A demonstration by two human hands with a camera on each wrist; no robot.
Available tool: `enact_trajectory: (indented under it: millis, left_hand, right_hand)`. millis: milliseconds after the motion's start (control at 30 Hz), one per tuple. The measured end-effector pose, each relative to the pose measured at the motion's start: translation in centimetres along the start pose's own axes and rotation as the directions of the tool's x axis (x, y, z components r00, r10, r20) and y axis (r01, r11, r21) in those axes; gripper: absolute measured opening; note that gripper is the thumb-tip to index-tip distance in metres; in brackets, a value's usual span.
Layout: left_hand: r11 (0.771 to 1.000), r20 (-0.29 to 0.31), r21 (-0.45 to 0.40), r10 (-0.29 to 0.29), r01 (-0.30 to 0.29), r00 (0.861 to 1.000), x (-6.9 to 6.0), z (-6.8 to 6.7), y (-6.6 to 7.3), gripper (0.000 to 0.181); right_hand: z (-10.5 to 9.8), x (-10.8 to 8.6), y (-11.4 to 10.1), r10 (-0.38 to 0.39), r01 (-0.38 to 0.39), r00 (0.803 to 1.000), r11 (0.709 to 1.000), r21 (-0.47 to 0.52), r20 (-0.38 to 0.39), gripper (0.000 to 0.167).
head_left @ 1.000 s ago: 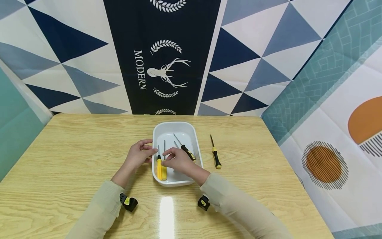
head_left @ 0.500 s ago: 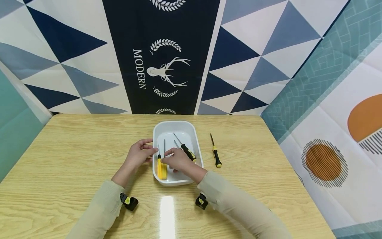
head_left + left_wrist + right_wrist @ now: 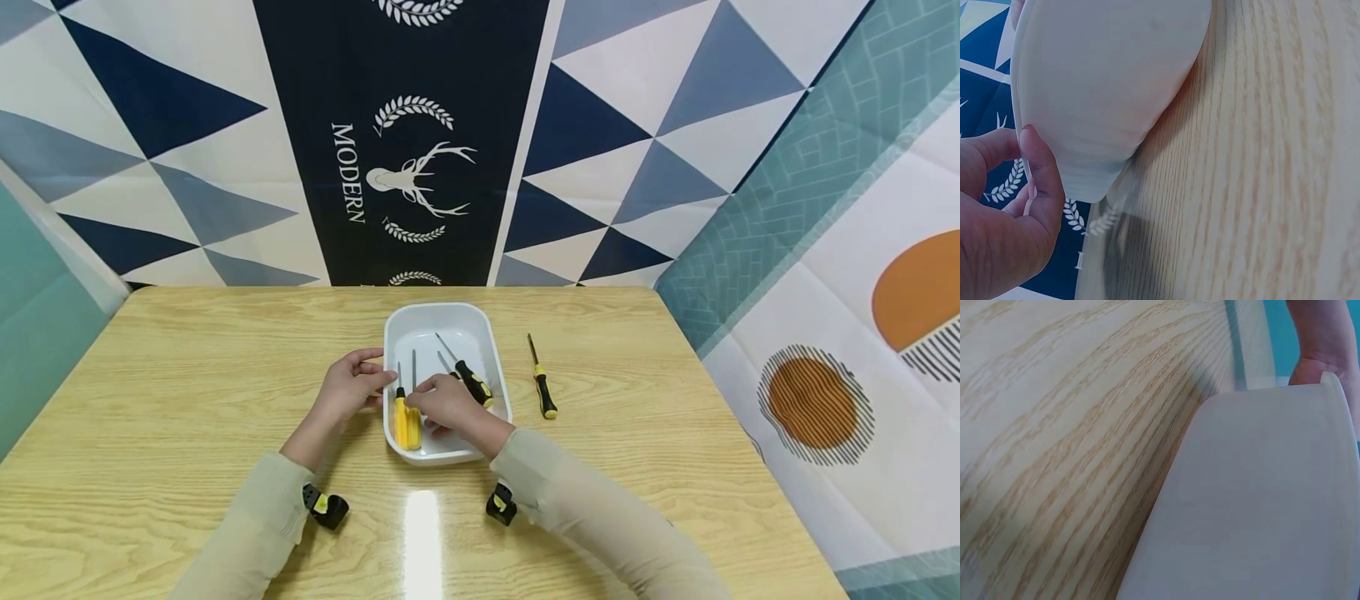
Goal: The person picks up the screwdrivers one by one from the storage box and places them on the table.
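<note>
A white tray (image 3: pixel 497 350) stands on the table. My left hand (image 3: pixel 351 387) grips its left rim; the left wrist view shows thumb and fingers of that hand (image 3: pixel 1013 231) on both sides of the edge. Two screwdrivers with yellow handles, one (image 3: pixel 401 423) beside the other (image 3: pixel 414 429), lie along the tray's left side. My right hand (image 3: pixel 456 410) reaches into the tray, fingertips at the right-hand yellow handle; whether they pinch anything is hidden. Past it lie a black-and-yellow screwdriver (image 3: pixel 473 384) and another screwdriver's shaft (image 3: pixel 445 361), its handle mostly covered.
Another black-and-yellow screwdriver (image 3: pixel 542 379) lies on the wooden table (image 3: pixel 225 375), right of the tray. A patterned cloth wall (image 3: pixel 427 50) rises behind the table's far edge. Each wrist wears a small black device, left (image 3: pixel 327 508) and right (image 3: pixel 501 505).
My right hand and forearm have shifted slightly to the left, its fingers moving a little inside the tray. My left hand keeps its place on the rim, and the screwdrivers lie essentially as before.
</note>
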State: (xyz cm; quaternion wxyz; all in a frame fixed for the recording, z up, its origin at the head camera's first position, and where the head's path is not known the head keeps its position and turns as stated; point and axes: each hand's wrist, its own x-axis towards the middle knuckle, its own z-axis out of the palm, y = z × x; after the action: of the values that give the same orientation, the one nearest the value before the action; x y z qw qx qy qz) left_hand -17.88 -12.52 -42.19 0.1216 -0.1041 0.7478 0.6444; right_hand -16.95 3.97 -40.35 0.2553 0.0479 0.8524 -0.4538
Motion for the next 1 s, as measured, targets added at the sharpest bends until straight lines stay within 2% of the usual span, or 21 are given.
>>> enact_trajectory:
  millis: [467, 600, 800, 1000]
  left_hand:
    - [1.000, 0.007, -0.012, 0.013, -0.013, 1.000, -0.1, -0.1, -0.1, 0.051]
    - [1.000, 0.007, -0.018, 0.011, -0.011, 1.000, -0.1, -0.1, -0.1, 0.051]
    - [1.000, 0.007, -0.016, 0.011, -0.011, 1.000, -0.1, -0.1, -0.1, 0.051]
    - [1.000, 0.004, -0.014, 0.007, -0.007, 1.000, -0.3, -0.1, 0.0, 0.051]
  right_hand:
    - [0.7, 0.7, 0.4, 0.004, -0.003, 1.000, 0.999, 0.051, -0.006, 0.028]
    - [0.9, 0.9, 0.5, -0.011, 0.012, 1.000, 0.999, 0.041, -0.020, 0.028]
    - [1.1, 1.1, 0.7, -0.010, 0.010, 1.000, 1.000, 0.025, -0.026, 0.037]
    - [1.1, 1.2, 0.8, -0.008, 0.008, 0.999, 1.000, -0.028, -0.035, 0.038]
